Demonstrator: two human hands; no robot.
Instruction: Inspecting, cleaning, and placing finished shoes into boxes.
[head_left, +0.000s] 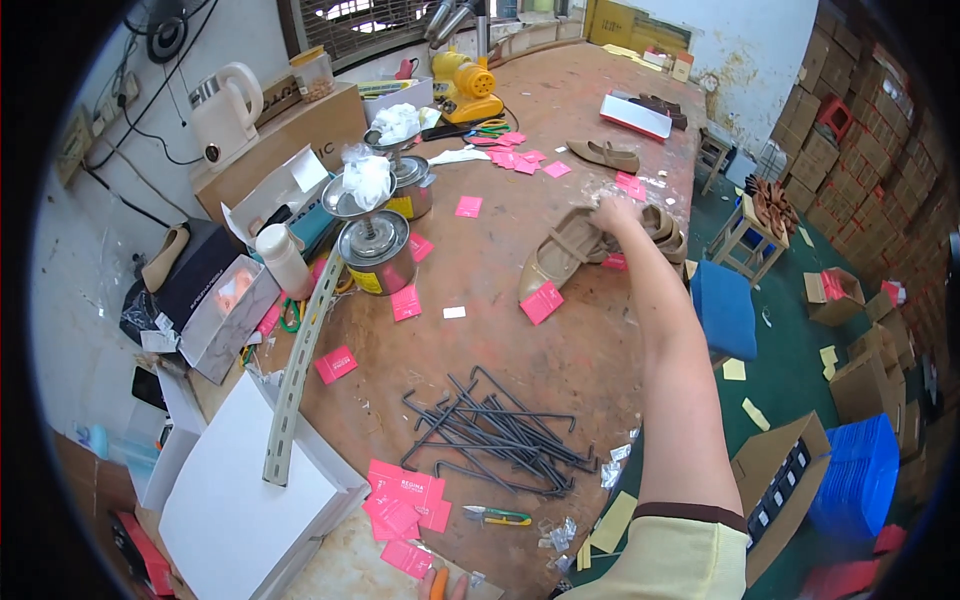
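Note:
My right arm stretches far across the brown worktable (pixel 500 330). At its end, my right hand (pixel 614 213) is closed at the heel end of a beige strapped shoe (pixel 556 252); its fingertips are partly hidden. More beige shoes (pixel 664 232) lie just right of that hand, with a pink card (pixel 541 303) by the first shoe's toe. Only the fingers of my left hand (pixel 458 586) show at the bottom edge, closed around an orange handle (pixel 439 583). Near them lie pink cards (pixel 408 497) and small thread snips (pixel 497 516).
A heap of black bent metal rods (pixel 500 430) covers the near middle. To the left are a white box (pixel 255 500), a perforated metal strip (pixel 303 370) and metal dispenser cans (pixel 376 252). Another beige shoe (pixel 605 156) lies farther back. A blue stool (pixel 724 310) stands right of the table.

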